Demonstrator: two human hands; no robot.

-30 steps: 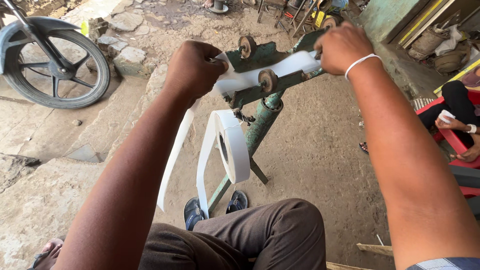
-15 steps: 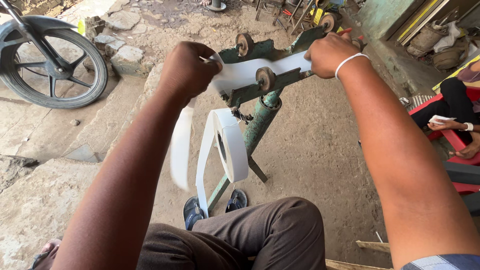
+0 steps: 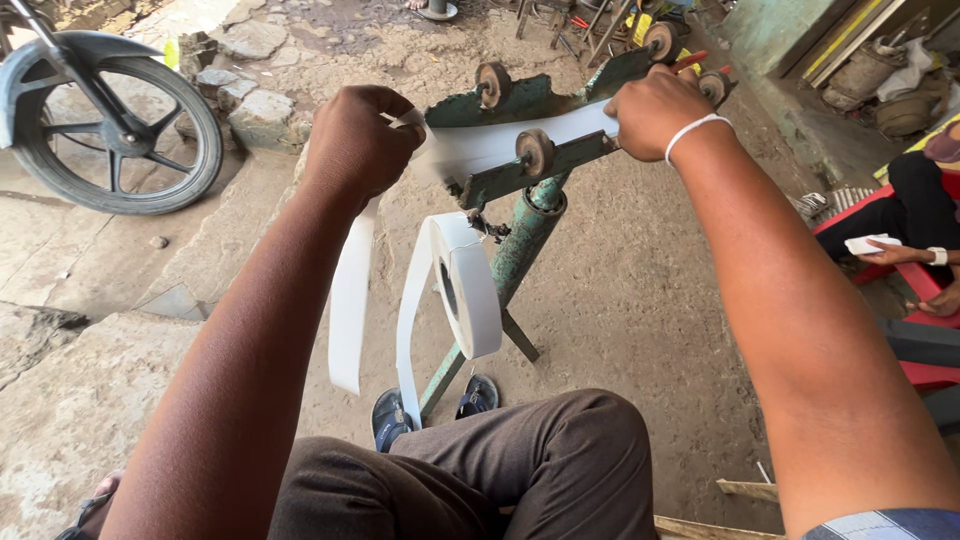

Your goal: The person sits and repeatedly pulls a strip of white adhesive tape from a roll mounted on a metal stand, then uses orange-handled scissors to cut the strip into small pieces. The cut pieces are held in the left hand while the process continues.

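My left hand (image 3: 358, 140) is fisted tight on the white strip (image 3: 500, 145), its loose end hanging down on the left. My right hand (image 3: 652, 108) is clenched on the strip's far right end — strip stretched between both across the green roller stand (image 3: 530, 225). White roll (image 3: 462, 285) hangs near the stand's post. Motorbike wheel (image 3: 115, 135) far left.

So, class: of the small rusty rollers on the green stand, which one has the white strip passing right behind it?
The front roller, midway between the hands; the others sit clear of the white strip.
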